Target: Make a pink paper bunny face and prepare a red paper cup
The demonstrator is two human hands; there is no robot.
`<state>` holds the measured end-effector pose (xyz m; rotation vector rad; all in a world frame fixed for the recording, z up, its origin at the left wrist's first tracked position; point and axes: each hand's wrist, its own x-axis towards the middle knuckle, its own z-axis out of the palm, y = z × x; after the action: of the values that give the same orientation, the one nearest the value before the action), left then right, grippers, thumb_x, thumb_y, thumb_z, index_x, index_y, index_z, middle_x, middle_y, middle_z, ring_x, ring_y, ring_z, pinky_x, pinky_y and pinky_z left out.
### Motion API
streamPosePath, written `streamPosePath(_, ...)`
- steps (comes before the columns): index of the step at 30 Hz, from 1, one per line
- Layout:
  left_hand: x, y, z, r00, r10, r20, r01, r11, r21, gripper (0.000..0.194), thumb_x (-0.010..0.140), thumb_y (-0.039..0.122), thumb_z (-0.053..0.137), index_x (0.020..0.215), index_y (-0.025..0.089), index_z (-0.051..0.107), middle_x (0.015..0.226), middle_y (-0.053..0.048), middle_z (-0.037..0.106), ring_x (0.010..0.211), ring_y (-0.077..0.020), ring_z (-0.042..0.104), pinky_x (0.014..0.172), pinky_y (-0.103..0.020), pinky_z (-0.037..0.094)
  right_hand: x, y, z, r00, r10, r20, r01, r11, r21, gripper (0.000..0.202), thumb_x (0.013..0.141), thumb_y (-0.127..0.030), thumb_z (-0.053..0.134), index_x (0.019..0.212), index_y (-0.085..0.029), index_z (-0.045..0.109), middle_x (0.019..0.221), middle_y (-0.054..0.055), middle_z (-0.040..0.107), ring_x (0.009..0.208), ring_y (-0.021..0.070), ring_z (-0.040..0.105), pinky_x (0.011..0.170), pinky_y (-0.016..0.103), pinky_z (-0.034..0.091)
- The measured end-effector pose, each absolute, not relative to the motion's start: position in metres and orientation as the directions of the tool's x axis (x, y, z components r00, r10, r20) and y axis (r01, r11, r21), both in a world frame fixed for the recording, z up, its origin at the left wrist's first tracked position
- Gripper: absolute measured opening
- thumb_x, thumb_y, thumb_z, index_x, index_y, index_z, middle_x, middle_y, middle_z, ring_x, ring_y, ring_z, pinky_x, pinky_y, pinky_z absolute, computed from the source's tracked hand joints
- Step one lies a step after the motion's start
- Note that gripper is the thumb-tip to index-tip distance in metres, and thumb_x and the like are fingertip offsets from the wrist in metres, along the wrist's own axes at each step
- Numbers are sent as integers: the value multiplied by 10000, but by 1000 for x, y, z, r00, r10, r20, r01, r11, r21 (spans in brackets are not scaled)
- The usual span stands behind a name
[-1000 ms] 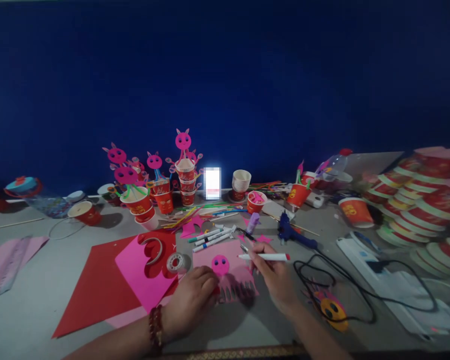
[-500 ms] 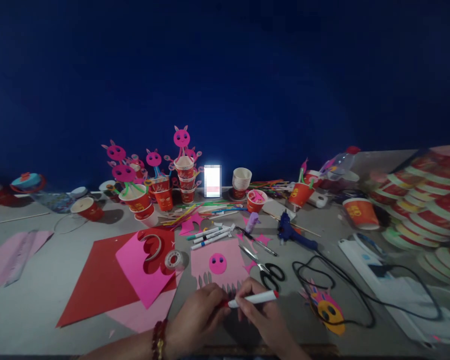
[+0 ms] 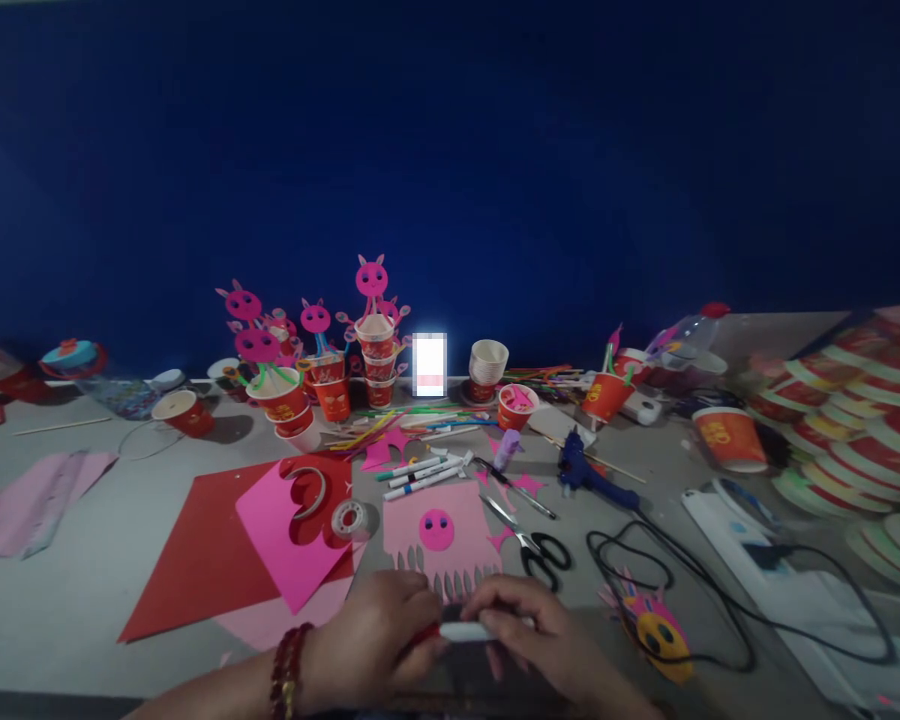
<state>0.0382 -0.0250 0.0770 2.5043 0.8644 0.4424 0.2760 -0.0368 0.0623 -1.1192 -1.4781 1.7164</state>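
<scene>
"Head view: what was in the person's grip?"

"A marker (image 3: 466, 632), held crosswise low over the near edge of the counter (image 3: 52, 620). The left hand (image 3: 379, 630) had its fingers closed around the red end, and the right hand (image 3: 547, 630) held the white barrel in a narrow pinch."

"Why both hands?"

"Probably to steady it from each end. That red part looked like a cap, though I couldn't tell how firmly it sat; the fingers hid most of it."

"And beyond the hands?"

"A pale pink sheet (image 3: 405, 505) lay flat, its toothed edge facing the person. A bright pink disc (image 3: 436, 540) with two eyes rested on it, likely set there so that the face read upright from where the person was. Whether the left fingers touched the sheet, I couldn't tell."

"What about the scissors (image 3: 526, 541)?"

"They lay just beside the sheet, on the right-hand side, with black handles toward the person. That probably made them easy to pick up."

"Anything else close by?"

"Several pens (image 3: 420, 475) were bunched along the sheet's far edge, perhaps to keep the colours together. A tape roll (image 3: 350, 519) lay to the left of the sheet, and a blue glue gun (image 3: 600, 482) rested on the right, beyond the scissors."
</scene>
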Motion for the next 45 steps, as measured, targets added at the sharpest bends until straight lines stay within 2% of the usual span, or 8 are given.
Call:
streamPosePath(7, 36, -19, 88, 714, 660, 232, 534, -728, 429, 550, 1065, 395, 148, 706, 214, 523, 633, -32, 592, 563, -176, 532, 533, -321, 291, 261, -44, 72, -463, 886, 0, 280, 147, -949, 265, 869, -456, 615, 832, -215, 719, 753, 18, 696, 725, 199, 622, 667, 251, 460)
streamPosePath(13, 40, -26, 92, 600, 696, 395, 533, -716, 451, 480, 1069, 312, 190, 705, 214, 487, 620, -17, 568, 550, -158, 520, 542, -296, 334, 260, -46, 76, -466, 884, 33, 274, 180, -945, 225, 878, -414, 615, 804, -217, 696, 739, 10, 694, 718, 190, 628, 653, 227, 467)
streamPosePath(19, 40, -12, 70, 702, 645, 301, 510, -751, 419, 528, 1059, 456, 197, 717, 215, 518, 644, -21, 586, 573, -165, 543, 529, -294, 336, 262, -29, 72, -443, 896, 45, 267, 180, -947, 302, 870, -487, 640, 806, -205, 726, 725, 15, 702, 696, 192, 633, 659, 244, 479)
streamPosePath(24, 18, 70, 61, 590, 785, 186, 772, -617, 155, 344, 1037, 349, 363, 820, 189, 578, 802, -71, 647, 731, -226, 607, 666, -332, 440, 282, -10, 66, -132, 976, 173, 510, 216, -833, 459, 899, -471, 613, 1283, -220, 617, 959, 73, 724, 718, 207, 645, 639, 281, 516)
streamPosePath(28, 5, 127, 61, 521, 831, 193, 829, -547, 119, 247, 1019, 237, 394, 906, 169, 602, 902, -101, 657, 922, -267, 623, 871, -408, 455, 299, -18, 43, 26, 970, 243, 550, 189, -814, 404, 933, -497, 549, 1216, -218, 625, 876, 71, 714, 622, 193, 638, 565, 276, 531)
streamPosePath(34, 19, 109, 53, 541, 817, 202, 809, -571, 141, 167, 965, 297, 549, 1023, 152, 604, 1061, -141, 653, 1059, -305, 589, 938, -454, 459, 311, -46, 5, -8, 973, 230, 551, 196, -811, 290, 936, -482, 553, 1065, -257, 684, 958, 76, 745, 661, 189, 687, 573, 252, 562)
streamPosePath(39, 36, 57, 44, 626, 765, 150, 731, -643, 227, 490, 766, 494, 768, 1118, 194, 605, 1235, -116, 597, 1149, -315, 540, 976, -455, 463, 305, -43, 8, -59, 970, 236, 593, 225, -773, 189, 935, -378, 564, 1018, -262, 687, 1026, 73, 744, 749, 202, 709, 684, 272, 582)
streamPosePath(45, 48, 38, 32, 548, 833, 71, 804, -549, 229, 546, 734, 444, 809, 1161, 181, 594, 1253, -118, 584, 1162, -337, 517, 1013, -499, 413, 270, -27, 26, -224, 952, 211, 637, 307, -708, 156, 930, -260, 541, 999, -237, 679, 1040, 86, 727, 951, 251, 692, 836, 337, 550)
